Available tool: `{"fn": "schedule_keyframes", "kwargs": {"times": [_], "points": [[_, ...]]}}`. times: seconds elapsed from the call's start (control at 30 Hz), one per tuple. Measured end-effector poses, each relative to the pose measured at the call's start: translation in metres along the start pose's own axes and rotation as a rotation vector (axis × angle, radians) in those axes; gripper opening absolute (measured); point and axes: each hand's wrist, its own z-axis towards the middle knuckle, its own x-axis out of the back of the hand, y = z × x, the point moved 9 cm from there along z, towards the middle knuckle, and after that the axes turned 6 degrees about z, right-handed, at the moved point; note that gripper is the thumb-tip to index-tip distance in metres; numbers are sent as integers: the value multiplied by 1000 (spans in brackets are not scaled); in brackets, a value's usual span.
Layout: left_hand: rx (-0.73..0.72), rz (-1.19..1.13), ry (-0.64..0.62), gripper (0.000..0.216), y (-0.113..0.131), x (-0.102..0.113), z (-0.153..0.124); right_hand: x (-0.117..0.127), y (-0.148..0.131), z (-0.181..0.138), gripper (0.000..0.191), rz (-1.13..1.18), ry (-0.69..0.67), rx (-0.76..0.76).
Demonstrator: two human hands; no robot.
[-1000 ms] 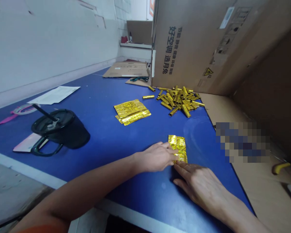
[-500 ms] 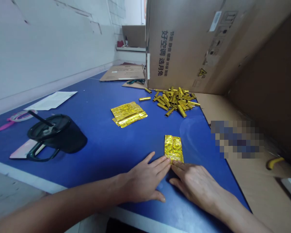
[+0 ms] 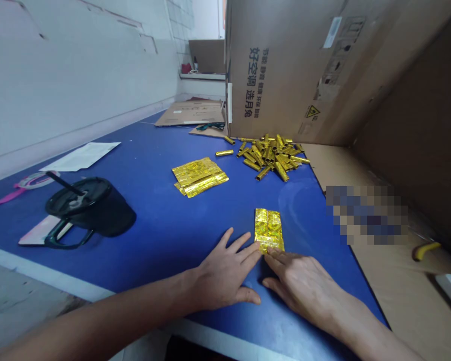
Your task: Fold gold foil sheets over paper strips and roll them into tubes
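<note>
A folded gold foil sheet (image 3: 269, 229) lies flat on the blue table (image 3: 165, 220) in front of me. My left hand (image 3: 225, 273) rests flat with fingers spread, its fingertips at the sheet's near left corner. My right hand (image 3: 304, 286) lies flat beside it, fingertips pressing the sheet's near edge. Farther back lies a small stack of gold foil sheets (image 3: 199, 176). Behind that sits a heap of rolled gold foil tubes (image 3: 272, 155).
A black lidded mug with a straw (image 3: 90, 208) stands at the left on a pink card. White paper (image 3: 80, 155) and a tape roll (image 3: 32, 179) lie near the wall. A large cardboard box (image 3: 304, 70) rises behind the tubes; cardboard covers the right side.
My left hand slid back off the foil sheet toward me and spread flat on the table. The sheet now lies uncovered, and my right hand has stayed at its near edge.
</note>
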Motion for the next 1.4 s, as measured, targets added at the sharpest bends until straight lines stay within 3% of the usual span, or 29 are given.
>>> {"fn": "schedule_keyframes", "kwargs": {"times": [0.3, 0.6, 0.8, 1.0, 1.4], "points": [[43, 67, 66, 79, 1, 3, 8, 0, 1, -2, 19, 28, 28, 10], [68, -31, -4, 78, -12, -6, 9, 1, 0, -1, 18, 51, 17, 10], [119, 5, -26, 56, -40, -4, 23, -3, -7, 1, 42, 77, 33, 140], [128, 62, -9, 51, -54, 0, 41, -22, -13, 1, 72, 64, -38, 125], [268, 75, 105, 36, -69, -1, 60, -26, -16, -1, 79, 106, -94, 108]]}}
